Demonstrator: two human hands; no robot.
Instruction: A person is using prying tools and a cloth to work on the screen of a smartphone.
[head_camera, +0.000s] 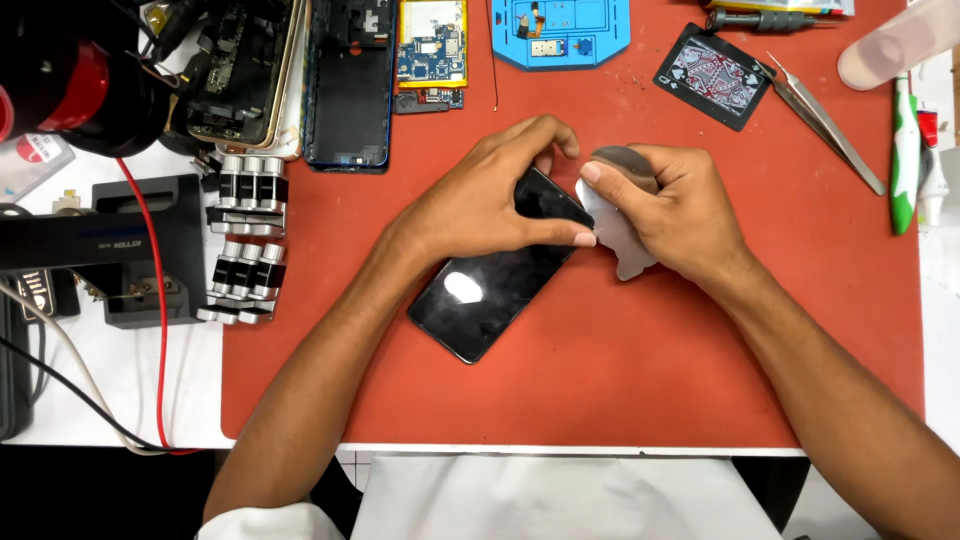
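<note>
While a red work mat (600, 370) covers most of the white bench, a black smartphone (497, 282) lies flat near the mat's middle, glass side up, with a bright glare spot on its lower half. Its long axis runs on a diagonal, from the lower left corner nearest the person up to the upper right end, which sits under both hands. The left hand (490, 200) arches over that upper end, fingers curled down around the far edge and the thumb stretched along the near right edge, so the phone is pinned to the mat between them. The right hand (680, 215) is closed around a thin grey metal pry tool (612, 222), a flat, rounded blade held between thumb and bent fingers; the tool's edge meets the phone's upper right side just beside the left thumb tip. Whether the blade has entered the seam cannot be told. Along the mat's far edge lie an opened dark phone frame (348, 85), a blue circuit board (432, 45) and a blue repair fixture (560, 30). Farther right rest a playing card (715, 77) and a pair of tweezers (825, 120), well apart from the hands.
</note>
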